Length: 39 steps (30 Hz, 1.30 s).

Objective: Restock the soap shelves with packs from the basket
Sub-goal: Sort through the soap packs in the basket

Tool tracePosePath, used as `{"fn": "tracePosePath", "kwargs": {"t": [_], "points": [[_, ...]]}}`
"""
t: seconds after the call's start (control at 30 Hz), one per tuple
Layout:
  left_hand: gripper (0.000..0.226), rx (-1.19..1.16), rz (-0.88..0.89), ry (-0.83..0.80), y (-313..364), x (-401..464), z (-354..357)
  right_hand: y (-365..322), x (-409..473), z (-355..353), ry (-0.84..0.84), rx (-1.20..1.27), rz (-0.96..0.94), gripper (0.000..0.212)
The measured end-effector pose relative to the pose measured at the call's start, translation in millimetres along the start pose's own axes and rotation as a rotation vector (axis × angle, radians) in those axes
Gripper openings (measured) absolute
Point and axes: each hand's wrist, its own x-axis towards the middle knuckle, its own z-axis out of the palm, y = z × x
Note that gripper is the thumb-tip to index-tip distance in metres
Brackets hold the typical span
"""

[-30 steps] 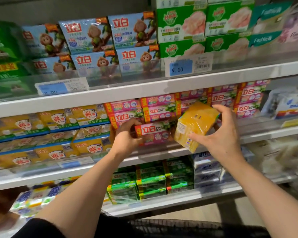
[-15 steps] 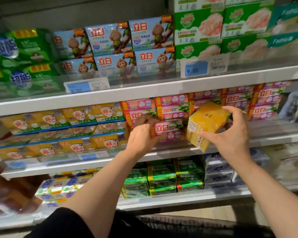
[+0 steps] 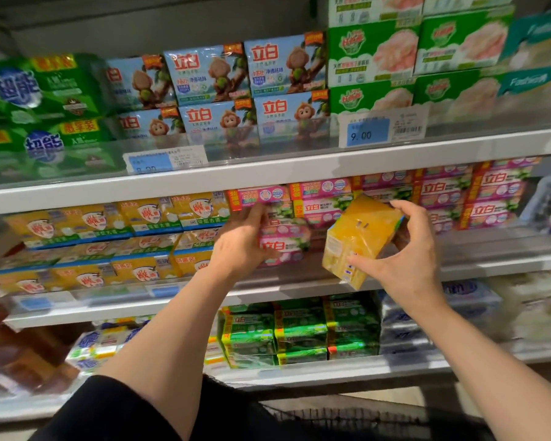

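In the head view, the left hand [image 3: 242,243] is reaching into the middle shelf [image 3: 497,265] near the centre of the frame, its fingers curling round the left end of a pink soap pack [image 3: 283,246] that is sitting at the front of the pink stack. The right hand [image 3: 407,259] is holding a yellow soap pack [image 3: 360,237] just right of centre, thumb along the lower front edge and fingers hooking over the top right corner; the pack is tilting and hovering in front of the shelf lip, just beside the pink one.

More pink packs [image 3: 490,195] are filling the middle shelf toward the right of the frame, and yellow packs with blue bands [image 3: 140,243] are lying in rows to the left of the left hand.

On the upper shelf [image 3: 268,173], blue monkey-print packs [image 3: 252,90] are standing in the upper centre, green packs [image 3: 42,100] at the upper left and green-and-white boxes [image 3: 420,55] at the upper right. A price tag reading 9.00 [image 3: 382,130] is hanging on that shelf's clear front.

In the lower centre, bright green packs [image 3: 299,329] are stacking on the bottom shelf [image 3: 331,370], with pale wrapped packs [image 3: 404,323] to their right. The dark mesh rim of the basket [image 3: 347,415] is showing along the bottom edge, and a black sleeve [image 3: 115,412] is covering the left upper arm at lower left.
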Motion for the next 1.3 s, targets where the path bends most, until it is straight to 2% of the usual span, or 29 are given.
{"fn": "tracePosePath", "kwargs": {"t": [0.1,0.23,0.3,0.37,0.43,0.5,0.57,0.63,0.67,0.77,0.83,0.9,0.97,1.13,1.2,1.3], "points": [[0.071,0.213,0.099,-0.012,-20,-8,1,-8,-5,14,-0.05,-0.06,-0.045,0.102],[0.045,0.171,0.051,-0.071,-30,-16,5,-15,-15,26,-0.135,-0.036,0.04,0.11],[0.04,0.194,0.053,-0.061,-29,-18,7,-14,-16,30,-0.159,-0.041,0.087,0.111],[0.036,0.115,0.041,-0.027,-20,-20,5,-13,-17,34,-0.195,-0.039,0.117,0.115],[0.044,-0.066,0.047,0.086,-1,-23,-6,-10,-18,37,-0.238,-0.019,0.133,0.121],[0.062,-0.236,0.08,0.132,26,-28,-18,-9,-19,42,-0.251,-0.013,0.102,0.121],[0.079,-0.292,0.089,0.048,50,-37,-21,-16,-23,49,-0.243,-0.028,0.062,0.118],[0.098,-0.226,-0.001,-0.037,66,-47,-18,-26,-28,57,-0.243,0.001,0.022,0.114],[0.1,-0.206,-0.054,-0.038,68,-48,-16,-31,-31,59,-0.247,0.003,-0.023,0.113],[0.08,-0.218,-0.209,0.018,58,-51,-18,-43,-40,65,-0.291,-0.146,-0.198,0.113],[0.073,-0.39,-0.358,0.006,44,-54,-23,-49,-44,69,-0.333,-0.13,-0.184,0.118],[0.063,-0.66,-0.487,0.006,27,-61,-30,-53,-47,71,-0.365,-0.009,-0.042,0.132],[0.054,-0.868,-0.549,0.022,10,-69,-43,-56,-47,71,-0.385,0.088,0.018,0.138],[0.068,-1.256,-0.461,0.178,-30,-93,-78,-59,-46,65,-0.402,-0.007,-0.019,0.119],[0.071,-1.292,-0.432,0.259,-46,-99,-84,-59,-46,66,-0.381,-0.055,-0.035,0.11],[0.063,-1.319,-0.39,0.362,-69,-99,-87,-56,-45,71,-0.391,-0.139,-0.046,0.099]]}}
